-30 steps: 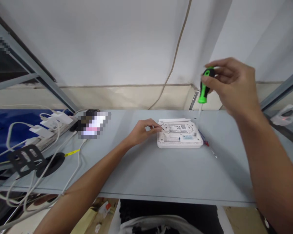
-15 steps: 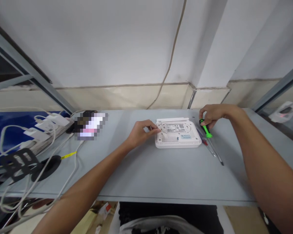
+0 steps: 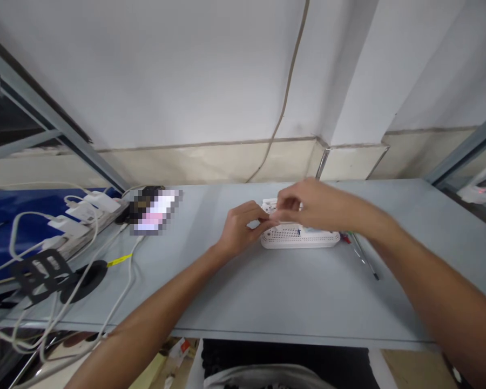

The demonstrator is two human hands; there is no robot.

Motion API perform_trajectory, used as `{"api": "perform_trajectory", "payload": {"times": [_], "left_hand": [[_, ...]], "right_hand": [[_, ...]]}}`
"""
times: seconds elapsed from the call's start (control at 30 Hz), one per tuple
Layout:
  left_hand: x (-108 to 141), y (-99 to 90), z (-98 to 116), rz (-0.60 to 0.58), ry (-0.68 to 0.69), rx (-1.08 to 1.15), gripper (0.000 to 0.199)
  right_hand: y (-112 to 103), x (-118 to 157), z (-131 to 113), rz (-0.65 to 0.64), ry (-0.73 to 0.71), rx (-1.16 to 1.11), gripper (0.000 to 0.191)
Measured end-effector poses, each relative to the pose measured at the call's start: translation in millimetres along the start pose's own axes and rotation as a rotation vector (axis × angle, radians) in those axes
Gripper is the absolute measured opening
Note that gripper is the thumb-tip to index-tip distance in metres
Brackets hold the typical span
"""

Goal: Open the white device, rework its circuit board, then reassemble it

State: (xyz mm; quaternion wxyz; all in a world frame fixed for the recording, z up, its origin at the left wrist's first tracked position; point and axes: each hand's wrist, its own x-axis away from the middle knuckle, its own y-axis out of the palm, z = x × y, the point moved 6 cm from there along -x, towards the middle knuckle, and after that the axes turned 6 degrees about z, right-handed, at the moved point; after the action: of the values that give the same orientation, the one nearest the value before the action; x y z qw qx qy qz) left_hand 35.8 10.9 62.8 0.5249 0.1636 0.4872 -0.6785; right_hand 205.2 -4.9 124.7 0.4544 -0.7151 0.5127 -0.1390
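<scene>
White perforated device [image 3: 299,241] lies flat on the table [image 3: 243,302], set as the centre of the dial for what follows. Largest of all, the pale wall [image 3: 186,70] rises at 12 o'clock, a beige cable [image 3: 287,92] running down it. Next comes the blue-gray table, with a blue surface [image 3: 2,221] beyond it at 9 o'clock.

Right hand [image 3: 308,202], its forearm coming in from 4 o'clock, is over the 12 o'clock part of the device and hides much of it; its thumb and fingertips are drawn close together. Left hand [image 3: 241,227] sits at 9 o'clock, forearm from 8, with thumb and forefinger pinched near the device's edge. The fingertips of both hands meet or nearly meet; whether either pinch has something small in it, I cannot tell.

Well apart, between 8 and 9 o'clock, stands a black slotted stand [image 3: 42,275] among white cables. At 9 o'clock lie a phone [image 3: 157,210], its screen pixelated, and white plugs [image 3: 101,202] in a row. Between 3 and 4 o'clock, a screwdriver [image 3: 366,256] points away from the device, its handle mostly hidden. Smallest is a yellow tag [image 3: 119,260], between 8 and 9.
</scene>
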Motion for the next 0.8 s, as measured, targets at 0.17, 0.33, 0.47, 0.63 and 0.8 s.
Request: {"api": "perform_trajectory", "payload": {"times": [0.17,0.33,0.47,0.63,0.8], "left_hand": [[2,1.8,4,0.012,0.092,-0.089,0.04],[2,0.6,3,-0.025,0.122,-0.185,0.044],[2,0.4,-1,-0.055,0.03,-0.157,0.044],[16,25.9,-11,-0.418,0.038,-0.134,0.077],[29,37.3,-23,-0.58,-0.005,-0.195,0.082]], "right_hand": [[35,-3,-2,-0.132,0.021,0.037,0.037],[28,-5,-5,-0.078,-0.04,0.01,0.031],[3,-4,6,0.039,-0.011,-0.013,0.02],[-33,15,93,0.311,0.324,-0.283,0.011],[-32,50,196,0.705,0.526,-0.543,0.026]]}}
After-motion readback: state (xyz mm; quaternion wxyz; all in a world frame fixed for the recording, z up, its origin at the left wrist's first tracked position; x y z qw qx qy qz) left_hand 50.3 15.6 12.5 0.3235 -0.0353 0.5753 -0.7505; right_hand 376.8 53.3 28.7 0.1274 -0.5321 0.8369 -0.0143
